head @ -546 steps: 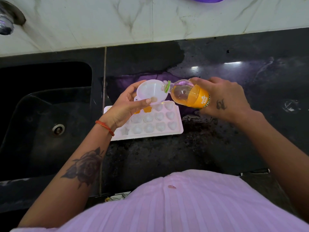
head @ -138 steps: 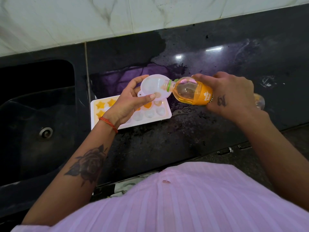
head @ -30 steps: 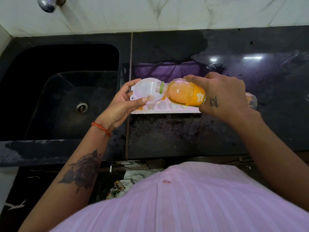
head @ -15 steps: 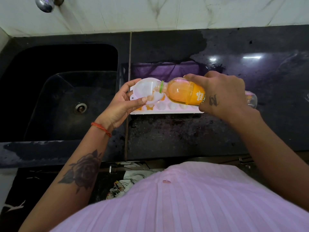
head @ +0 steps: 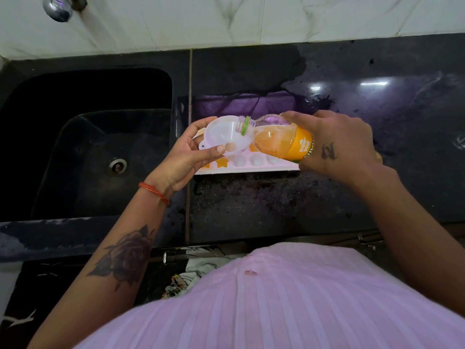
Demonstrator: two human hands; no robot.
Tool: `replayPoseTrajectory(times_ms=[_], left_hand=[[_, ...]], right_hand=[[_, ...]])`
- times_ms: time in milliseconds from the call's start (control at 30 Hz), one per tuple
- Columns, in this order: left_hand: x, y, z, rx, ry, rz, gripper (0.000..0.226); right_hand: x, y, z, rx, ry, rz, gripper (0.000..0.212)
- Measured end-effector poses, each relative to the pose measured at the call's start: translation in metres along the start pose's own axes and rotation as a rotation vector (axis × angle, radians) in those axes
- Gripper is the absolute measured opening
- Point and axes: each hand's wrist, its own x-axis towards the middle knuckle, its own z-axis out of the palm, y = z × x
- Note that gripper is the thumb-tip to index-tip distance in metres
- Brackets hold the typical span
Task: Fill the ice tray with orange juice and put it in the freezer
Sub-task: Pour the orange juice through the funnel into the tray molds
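While the ice tray (head: pixel 251 165) lies flat on the black stone table (head: pixel 276 210), just right of the sink (head: pixel 95 152), both hands work directly above it. Left hand (head: pixel 183 159): fingers curled round a white plastic funnel (head: pixel 224 137), thumb pressed on the near rim, fingers behind the far rim; funnel held over the left part of the tray. Whether the spout touches the tray cannot be told. Right hand (head: pixel 334 144): wrapped round the body of a clear juice bottle (head: pixel 279 139) with an orange label, bottle tipped close to horizontal, uncapped neck with green ring resting at the funnel's right rim. Orange juice pools along the lower side of the bottle. A faint orange tint shows at the funnel's throat.

Tray: white, partly hidden by funnel, bottle and both hands. Visible near row: a star-shaped cell filled orange near the left thumb, then pale cells to the right that look unfilled. Far rows mostly hidden.

Surroundings: wet patches on the table behind the tray; chrome tap (head: pixel 59 7) at the upper left above the sink; white marble wall tiles (head: pixel 251 18) behind. Person wears a pale pink ribbed top (head: pixel 289 303).
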Motion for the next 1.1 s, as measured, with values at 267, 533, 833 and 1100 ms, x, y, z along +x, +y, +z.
replayPoseTrajectory(times_ms=[267, 533, 833, 1100], left_hand=[[0.008, -0.005, 0.008, 0.025, -0.038, -0.028, 0.065], [0.011, -0.007, 0.010, 0.016, -0.034, -0.042, 0.065], [0.012, -0.007, 0.008, 0.006, -0.049, -0.032, 0.063], [0.013, -0.003, 0.012, 0.006, -0.063, -0.016, 0.062]], right_hand=[[-0.007, 0.009, -0.001, -0.085, 0.014, 0.032, 0.073], [-0.006, 0.009, -0.002, -0.129, 0.022, 0.031, 0.072], [-0.007, 0.010, -0.004, -0.077, 0.011, 0.036, 0.073], [-0.011, 0.011, -0.006, 0.079, -0.018, 0.072, 0.080]])
